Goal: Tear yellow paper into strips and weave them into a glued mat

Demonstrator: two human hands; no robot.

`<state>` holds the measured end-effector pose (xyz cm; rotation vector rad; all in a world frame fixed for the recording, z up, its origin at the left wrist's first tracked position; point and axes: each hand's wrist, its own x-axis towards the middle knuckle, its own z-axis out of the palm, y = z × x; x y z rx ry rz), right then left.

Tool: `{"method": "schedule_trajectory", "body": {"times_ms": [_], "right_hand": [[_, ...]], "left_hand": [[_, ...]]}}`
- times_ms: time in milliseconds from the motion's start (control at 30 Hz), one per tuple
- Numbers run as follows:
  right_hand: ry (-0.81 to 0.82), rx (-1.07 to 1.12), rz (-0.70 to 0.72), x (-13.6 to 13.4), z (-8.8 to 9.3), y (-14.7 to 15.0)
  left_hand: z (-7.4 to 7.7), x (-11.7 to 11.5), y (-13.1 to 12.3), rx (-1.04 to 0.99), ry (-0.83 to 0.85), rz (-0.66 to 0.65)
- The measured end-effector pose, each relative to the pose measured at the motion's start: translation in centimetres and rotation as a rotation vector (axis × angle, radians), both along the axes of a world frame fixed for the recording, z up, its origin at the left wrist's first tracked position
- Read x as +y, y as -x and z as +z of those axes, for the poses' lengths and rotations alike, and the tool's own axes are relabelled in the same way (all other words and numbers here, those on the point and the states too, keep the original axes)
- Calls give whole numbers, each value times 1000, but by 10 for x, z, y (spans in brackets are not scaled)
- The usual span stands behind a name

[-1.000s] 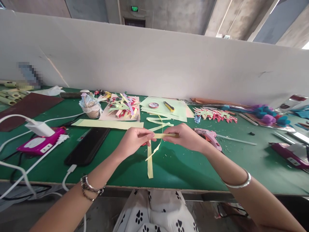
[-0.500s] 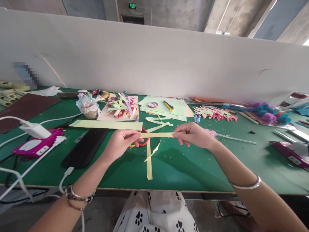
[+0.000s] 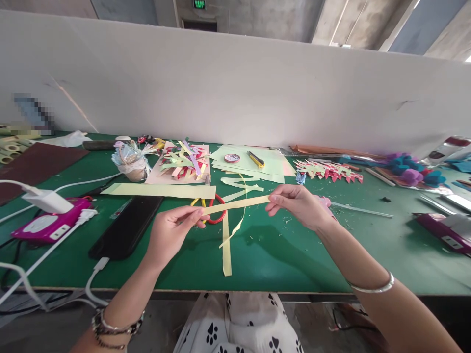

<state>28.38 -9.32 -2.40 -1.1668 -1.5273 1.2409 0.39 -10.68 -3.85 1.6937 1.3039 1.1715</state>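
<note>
Between my two hands a narrow pale-yellow paper strip point(image 3: 237, 203) is stretched out above the green table. My left hand point(image 3: 176, 228) pinches its left end between thumb and fingers. The right end sits in a pinch of my right hand point(image 3: 292, 203), a little higher than the left one. Behind the strip lie scissors point(image 3: 221, 210) with red and yellow handles, partly covered. Another paper strip point(image 3: 226, 250) and a thin curled offcut point(image 3: 239, 226) lie below. A wider yellow paper band point(image 3: 158, 190) rests beyond my left hand.
Green paper sheets point(image 3: 235, 169) carry a tape roll point(image 3: 231, 158) and a yellow cutter point(image 3: 256, 159). Colourful paper scraps point(image 3: 186, 162) are piled on a pink sheet. A black phone point(image 3: 125, 228) and a purple power strip point(image 3: 51, 220) with cables lie left. Red zigzag paper pieces point(image 3: 331, 170) lie right.
My left hand has shifted left and down, my right hand slightly up and right. The held strip now slants up to the right, with more of its length showing.
</note>
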Motion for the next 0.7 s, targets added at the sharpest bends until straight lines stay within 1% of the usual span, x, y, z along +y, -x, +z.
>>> {"method": "schedule_trajectory", "body": {"times_ms": [100, 167, 200, 267, 333, 367, 433, 500, 533, 600, 633, 700], "right_hand": [[-43, -58, 22, -1, 4, -1], [-62, -107, 47, -2, 8, -2], [-73, -136, 58, -3, 11, -1], [-98, -197, 91, -6, 18, 2], [-125, -247, 151, -9, 27, 8], [-137, -264, 195, -10, 32, 12], [-166, -293, 282, -13, 41, 20], [-201, -318, 335, -13, 48, 26], [-218, -326, 344, -12, 49, 28], [-235, -320, 341, -6, 48, 29], [-238, -311, 327, -2, 45, 29], [-251, -334, 278, 9, 31, 28]], "left_hand": [[0, 2, 3, 62, 14, -1], [3, 4, 6, 159, 28, -1], [5, 5, 5, 219, 16, 1], [11, 5, 1, 339, -65, -2], [19, 3, -10, 413, -164, -55], [23, 1, -17, 422, -173, -140], [30, -2, -32, 411, -88, -374], [33, -5, -44, 376, 3, -513], [34, -6, -48, 355, 42, -549], [31, -4, -50, 293, 109, -566], [28, -2, -50, 246, 143, -558], [22, 3, -46, 122, 228, -531]]}}
